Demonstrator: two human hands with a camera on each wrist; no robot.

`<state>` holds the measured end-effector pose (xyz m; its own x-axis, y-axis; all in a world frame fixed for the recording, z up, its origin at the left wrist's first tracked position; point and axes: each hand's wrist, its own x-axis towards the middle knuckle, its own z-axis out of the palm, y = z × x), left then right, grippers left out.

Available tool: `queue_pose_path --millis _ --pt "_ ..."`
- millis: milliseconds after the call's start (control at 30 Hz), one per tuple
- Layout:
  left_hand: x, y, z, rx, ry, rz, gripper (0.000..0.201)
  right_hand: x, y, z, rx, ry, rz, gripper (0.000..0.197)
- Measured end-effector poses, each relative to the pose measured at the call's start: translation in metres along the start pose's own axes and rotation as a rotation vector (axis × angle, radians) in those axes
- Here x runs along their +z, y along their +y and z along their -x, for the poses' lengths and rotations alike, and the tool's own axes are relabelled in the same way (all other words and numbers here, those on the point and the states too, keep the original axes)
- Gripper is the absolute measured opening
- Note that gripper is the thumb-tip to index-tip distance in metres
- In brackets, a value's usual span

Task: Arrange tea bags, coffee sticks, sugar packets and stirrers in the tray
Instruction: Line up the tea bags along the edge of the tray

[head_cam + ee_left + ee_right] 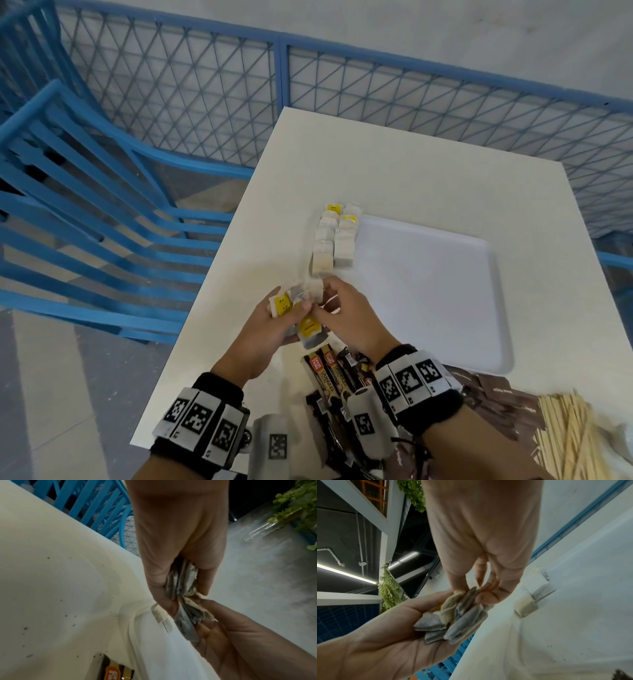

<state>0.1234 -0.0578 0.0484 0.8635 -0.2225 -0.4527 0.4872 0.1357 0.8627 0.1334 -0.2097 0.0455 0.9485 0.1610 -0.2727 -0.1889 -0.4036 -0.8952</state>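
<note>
My left hand (286, 313) cups a bunch of tea bags (308, 327) with yellow tags, just above the table in front of the white tray (445, 308). My right hand (323, 301) pinches one tea bag (313, 289) at the top of that bunch. In the right wrist view the bunch of tea bags (458, 618) lies in the left palm (393, 635), and the right fingertips (486, 595) close on its top. Two rows of tea bags (334, 240) lie along the tray's left edge. Whether they sit inside the rim I cannot tell.
Dark coffee sticks (325, 371) lie at the table's near edge under my wrists. Brown sugar packets (496, 394) and a pile of wooden stirrers (575, 431) sit at the near right. A blue chair (85, 192) and a blue mesh fence (342, 85) border the table.
</note>
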Motion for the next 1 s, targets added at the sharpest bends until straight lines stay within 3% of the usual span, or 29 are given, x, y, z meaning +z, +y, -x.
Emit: queue_pose_path --millis 100,167,333,600,733,900,1000 --pt "0.002 -0.002 -0.002 -0.018 0.035 0.038 0.025 -0.003 0.005 0.002 0.093 0.045 -0.098 0.034" --pt "0.002 -0.003 -0.004 -0.021 0.051 0.074 0.019 -0.006 0.006 0.003 0.12 0.028 -0.168 0.027" --pt "0.001 -0.004 -0.005 -0.026 0.043 0.182 0.02 -0.01 0.005 0.003 0.093 0.007 -0.266 0.009" --pt "0.0 -0.005 -0.007 -0.043 0.06 0.258 0.017 -0.01 0.003 0.01 0.119 0.026 -0.461 0.008" --pt "0.001 -0.004 -0.007 -0.037 0.032 0.245 0.026 -0.008 0.006 0.014 0.132 -0.05 -0.335 0.027" --pt "0.0 -0.004 -0.003 0.011 -0.098 0.191 0.059 -0.011 0.005 0.014 0.137 -0.017 -0.432 0.018" --pt "-0.003 -0.008 -0.003 0.055 -0.139 0.161 0.06 -0.011 0.007 0.014 0.121 -0.027 -0.501 0.019"
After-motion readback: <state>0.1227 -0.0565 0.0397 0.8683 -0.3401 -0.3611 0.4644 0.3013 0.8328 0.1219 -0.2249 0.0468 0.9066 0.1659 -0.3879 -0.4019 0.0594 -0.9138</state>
